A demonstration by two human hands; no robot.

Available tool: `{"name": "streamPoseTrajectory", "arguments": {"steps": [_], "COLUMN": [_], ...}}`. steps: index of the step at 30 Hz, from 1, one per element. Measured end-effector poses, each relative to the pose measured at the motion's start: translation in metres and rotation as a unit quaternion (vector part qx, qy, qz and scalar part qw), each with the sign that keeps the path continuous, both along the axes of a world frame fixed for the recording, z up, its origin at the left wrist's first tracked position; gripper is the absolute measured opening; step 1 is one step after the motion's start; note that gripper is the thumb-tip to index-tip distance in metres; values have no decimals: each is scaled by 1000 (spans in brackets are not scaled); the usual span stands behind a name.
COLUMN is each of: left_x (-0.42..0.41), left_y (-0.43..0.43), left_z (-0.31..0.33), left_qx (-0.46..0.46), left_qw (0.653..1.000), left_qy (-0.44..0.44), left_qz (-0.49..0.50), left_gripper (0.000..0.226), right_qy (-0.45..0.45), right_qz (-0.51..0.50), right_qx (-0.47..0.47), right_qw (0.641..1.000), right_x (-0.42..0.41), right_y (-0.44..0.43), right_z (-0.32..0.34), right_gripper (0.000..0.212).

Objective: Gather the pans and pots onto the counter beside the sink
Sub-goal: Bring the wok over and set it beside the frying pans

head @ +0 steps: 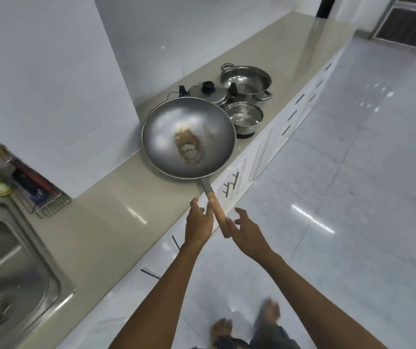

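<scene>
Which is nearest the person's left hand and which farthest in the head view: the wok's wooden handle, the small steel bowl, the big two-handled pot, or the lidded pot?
1. Wooden handle, touching the left hand.
2. Small steel bowl, on the counter past the wok.
3 and 4. Lidded pot behind the wok, and two-handled pot farther right: too close to call.

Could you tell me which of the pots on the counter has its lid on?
The steel pot behind the wok, capped by a black-knobbed lid; the other two stand open.

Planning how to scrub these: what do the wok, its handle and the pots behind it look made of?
Wok: dull grey metal, matte, with a brownish patch at the bottom. Its handle: pale, probably wood, on a grey metal shaft. Pots: bright mirror-like metal, likely stainless steel.
</scene>
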State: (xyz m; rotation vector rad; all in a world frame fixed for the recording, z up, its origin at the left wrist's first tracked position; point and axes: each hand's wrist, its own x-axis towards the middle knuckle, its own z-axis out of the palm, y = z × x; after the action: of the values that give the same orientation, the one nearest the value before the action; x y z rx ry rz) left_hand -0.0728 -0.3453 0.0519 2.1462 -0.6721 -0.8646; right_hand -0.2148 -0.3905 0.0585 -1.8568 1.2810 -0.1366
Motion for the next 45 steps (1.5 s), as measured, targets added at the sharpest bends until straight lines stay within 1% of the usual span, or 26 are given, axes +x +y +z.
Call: {"name": "streamPoseTrajectory", "arguments": {"steps": [1, 2, 4, 5, 7, 10, 12, 14, 15, 17, 20, 22, 24, 27, 29, 30, 32, 35, 37, 39, 41, 42, 44, 45], "left_x": [5, 11, 17, 20, 27, 30, 28, 25, 25, 26, 22, 15, 9, 0, -9, -16, -29, -46, -56, -64, -71, -75, -84, -91], "left_y": [-14, -26, -48, -60, -84, -112, -126, -132, -134, -141, -153, -161, -167, -173, -172, -169, -161, -145, -129, -109, -82, -66, -35, -16], "left_z": [-4, -8, -19, -25, -35, -42, -43, -44, -44, -40, -41, -43, -43, -41, -39, -37, -35, -31, -26, -23, -20, -18, -16, -17], "left_qx": [2, 4, -3, -10, -15, -48, -58, -69, -73, -69, -34, -29, -38, -58, -74, -79, -82, -101, -123, -138, -143, -145, -151, -157], "left_qw": [1000, 997, 986, 977, 953, 914, 901, 891, 890, 895, 914, 918, 917, 912, 907, 906, 907, 899, 889, 882, 880, 879, 872, 867], "left_qy": [24, 56, 136, 179, 252, 318, 328, 330, 326, 309, 262, 234, 224, 224, 225, 222, 212, 209, 211, 213, 212, 211, 212, 211], "left_qz": [20, 43, 93, 119, 168, 247, 278, 304, 311, 313, 309, 318, 328, 340, 349, 352, 353, 370, 388, 396, 400, 402, 414, 424], "left_gripper": [72, 72, 68, 65, 60, 49, 43, 39, 37, 41, 51, 52, 51, 51, 49, 48, 48, 47, 47, 48, 50, 51, 53, 52], "right_qy": [-14, -23, -43, -63, -104, -118, -114, -122, -129, -143, -144, -147, -146, -150, -153, -147, -121, -99, -98, -101, -107, -94, -78, -71], "right_qz": [6, 10, -8, -26, -42, -7, 28, 38, 42, 50, 44, 31, 32, 27, 33, 36, 41, 73, 118, 133, 118, 111, 136, 159], "right_qx": [29, 61, 144, 208, 327, 389, 412, 433, 439, 423, 409, 408, 393, 347, 332, 328, 338, 376, 367, 361, 384, 392, 409, 403], "right_qw": [999, 998, 989, 976, 938, 914, 904, 892, 888, 893, 900, 901, 908, 925, 930, 932, 933, 918, 917, 918, 910, 908, 899, 898], "right_x": [7, 14, 28, 36, 47, 56, 59, 58, 57, 57, 51, 46, 42, 35, 28, 23, 8, -17, -22, -26, -34, -38, -54, -62], "right_y": [-12, -25, -49, -62, -82, -100, -107, -107, -109, -115, -122, -125, -127, -132, -132, -131, -126, -120, -112, -103, -86, -75, -55, -40], "right_z": [-3, -7, -14, -17, -21, -29, -35, -37, -40, -40, -36, -35, -34, -33, -33, -33, -35, -40, -33, -24, -12, -8, -3, -1], "right_gripper": [82, 81, 72, 68, 63, 50, 46, 48, 48, 47, 34, 26, 35, 28, 24, 27, 34, 39, 40, 42, 40, 38, 38, 40]}}
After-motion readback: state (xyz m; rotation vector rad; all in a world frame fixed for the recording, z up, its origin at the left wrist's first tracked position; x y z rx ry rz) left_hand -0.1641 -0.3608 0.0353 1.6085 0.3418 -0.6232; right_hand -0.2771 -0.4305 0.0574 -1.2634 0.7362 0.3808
